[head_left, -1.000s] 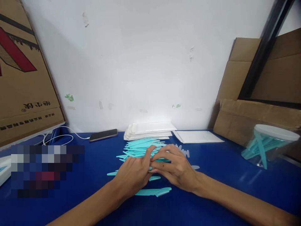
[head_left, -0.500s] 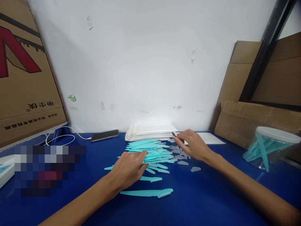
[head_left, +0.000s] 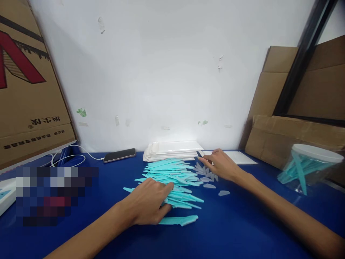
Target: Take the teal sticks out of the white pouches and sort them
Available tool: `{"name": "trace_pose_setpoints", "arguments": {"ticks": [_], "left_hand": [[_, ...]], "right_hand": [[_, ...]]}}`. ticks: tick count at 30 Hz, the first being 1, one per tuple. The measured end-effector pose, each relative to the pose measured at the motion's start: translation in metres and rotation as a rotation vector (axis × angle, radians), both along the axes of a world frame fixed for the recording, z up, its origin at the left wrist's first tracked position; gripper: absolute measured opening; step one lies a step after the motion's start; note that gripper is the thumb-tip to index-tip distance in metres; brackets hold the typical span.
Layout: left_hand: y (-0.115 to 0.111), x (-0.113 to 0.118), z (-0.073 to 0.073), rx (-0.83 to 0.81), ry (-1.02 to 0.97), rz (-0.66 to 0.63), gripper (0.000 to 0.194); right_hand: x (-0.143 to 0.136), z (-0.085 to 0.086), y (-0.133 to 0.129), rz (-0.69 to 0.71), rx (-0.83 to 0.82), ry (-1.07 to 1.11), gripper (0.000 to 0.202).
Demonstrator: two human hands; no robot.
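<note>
Many turquoise razor-like sticks [head_left: 172, 169] lie in a loose heap on the blue table. My left hand [head_left: 152, 201] is closed around several of them at the heap's near side, their tips sticking out to the right. Below it, one separate turquoise stick [head_left: 185, 220] lies partly under my fingers. Small clear plastic caps [head_left: 206, 172] are scattered to the right of the heap. My right hand [head_left: 219, 163] hovers over or rests by the caps' far edge, thumb and index finger close together; whether anything is between the fingertips is too small to tell.
White packets [head_left: 172, 147] are stacked by the wall, with another flat packet [head_left: 242, 158] to their right. A phone [head_left: 120, 155] with a white cable lies left. A lidded clear tub [head_left: 307, 172] of turquoise sticks stands right. Cardboard boxes [head_left: 35, 93] flank the table.
My left hand has moved toward me with several sticks, which now fan out nearer the separate stick. My right hand has shifted slightly right.
</note>
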State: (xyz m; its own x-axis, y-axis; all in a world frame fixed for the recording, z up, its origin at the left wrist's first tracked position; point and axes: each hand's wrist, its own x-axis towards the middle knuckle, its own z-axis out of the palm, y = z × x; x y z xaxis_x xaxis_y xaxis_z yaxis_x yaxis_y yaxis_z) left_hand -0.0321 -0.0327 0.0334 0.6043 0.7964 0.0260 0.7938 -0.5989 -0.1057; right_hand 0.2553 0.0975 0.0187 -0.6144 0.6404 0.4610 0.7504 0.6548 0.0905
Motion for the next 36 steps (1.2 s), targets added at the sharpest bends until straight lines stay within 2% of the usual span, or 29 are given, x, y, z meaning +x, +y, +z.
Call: {"name": "trace_pose_setpoints", "arguments": {"ticks": [2, 6, 12, 14, 20, 28, 33, 36], "left_hand": [[-0.001, 0.0, 0.0, -0.011, -0.022, -0.014, 0.023], [-0.001, -0.001, -0.005, -0.006, -0.061, -0.03, 0.056], [-0.004, 0.001, -0.008, 0.015, 0.006, -0.078, 0.069], [-0.006, 0.004, -0.008, 0.022, 0.037, -0.103, 0.062], [-0.012, 0.011, -0.007, 0.004, 0.038, -0.102, 0.024], [-0.014, 0.009, 0.006, -0.046, 0.035, -0.093, 0.028], [-0.017, 0.01, 0.003, -0.029, 0.047, -0.054, 0.015], [-0.019, 0.011, 0.002, -0.039, 0.031, -0.046, 0.014]], "right_hand": [[-0.004, 0.003, -0.006, 0.054, 0.0, 0.061, 0.05], [-0.015, 0.005, -0.021, 0.187, -0.019, 0.109, 0.046], [-0.027, 0.003, -0.036, 0.327, -0.02, 0.139, 0.045], [-0.028, 0.002, -0.037, 0.35, -0.019, 0.141, 0.045], [-0.029, 0.0, -0.037, 0.379, -0.046, 0.139, 0.045], [-0.028, -0.004, -0.037, 0.407, -0.062, 0.135, 0.045], [-0.03, -0.003, -0.038, 0.411, -0.058, 0.128, 0.046], [-0.032, -0.003, -0.04, 0.415, -0.081, 0.121, 0.045]]}}
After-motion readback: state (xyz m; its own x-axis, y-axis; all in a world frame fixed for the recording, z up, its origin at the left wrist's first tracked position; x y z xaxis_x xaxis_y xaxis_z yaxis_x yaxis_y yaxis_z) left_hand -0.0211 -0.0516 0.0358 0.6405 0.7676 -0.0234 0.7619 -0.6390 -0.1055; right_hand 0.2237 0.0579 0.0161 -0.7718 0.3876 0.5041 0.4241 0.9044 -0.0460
